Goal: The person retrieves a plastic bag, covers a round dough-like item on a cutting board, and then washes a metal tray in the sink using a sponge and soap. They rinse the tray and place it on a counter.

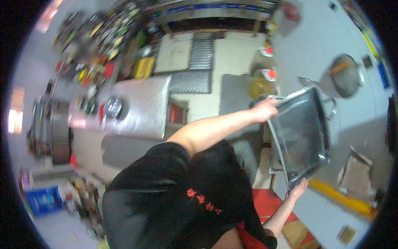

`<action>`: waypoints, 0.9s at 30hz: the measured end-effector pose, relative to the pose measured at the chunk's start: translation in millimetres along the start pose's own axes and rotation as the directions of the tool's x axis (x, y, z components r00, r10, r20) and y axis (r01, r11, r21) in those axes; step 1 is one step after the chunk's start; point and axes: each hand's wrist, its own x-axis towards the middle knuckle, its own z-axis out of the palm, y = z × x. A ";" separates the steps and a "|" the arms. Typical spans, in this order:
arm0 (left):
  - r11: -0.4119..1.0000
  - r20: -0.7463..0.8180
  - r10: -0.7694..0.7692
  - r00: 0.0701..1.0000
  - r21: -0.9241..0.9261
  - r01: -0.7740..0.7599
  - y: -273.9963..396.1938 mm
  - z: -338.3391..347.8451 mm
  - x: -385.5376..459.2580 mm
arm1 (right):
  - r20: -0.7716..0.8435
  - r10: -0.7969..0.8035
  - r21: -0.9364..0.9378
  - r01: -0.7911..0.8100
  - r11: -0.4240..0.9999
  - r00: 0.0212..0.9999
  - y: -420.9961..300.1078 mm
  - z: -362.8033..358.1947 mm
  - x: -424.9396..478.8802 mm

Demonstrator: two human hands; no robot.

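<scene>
Both of my hands hold a dark rectangular metal baking tray (300, 137), tipped up on my right side. My left hand (266, 110) reaches across my body and grips the tray's upper left corner. At the lower corner, my right hand (297, 190) supports the rim. The tray's inside faces up towards me, and no loose item shows in it. Behind its far edge a curved metal handle (332, 109) sticks out; what it belongs to is partly hidden.
Large bottles with red caps (269, 74) stand beyond my left hand. A round pan or strainer (345, 76) is at the right wall, above a yellow bar (342, 199). Left, a silvery-topped table (143, 105) bears a glass vessel (113, 107). Mats (189, 81) lie on the floor.
</scene>
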 end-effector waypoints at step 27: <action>0.876 -0.119 -0.341 0.933 -0.400 0.269 -83.5 -37.7 -205.8 | 0.304 0.211 -0.454 -0.053 0.889 0.929 98.3 12.6 -45.2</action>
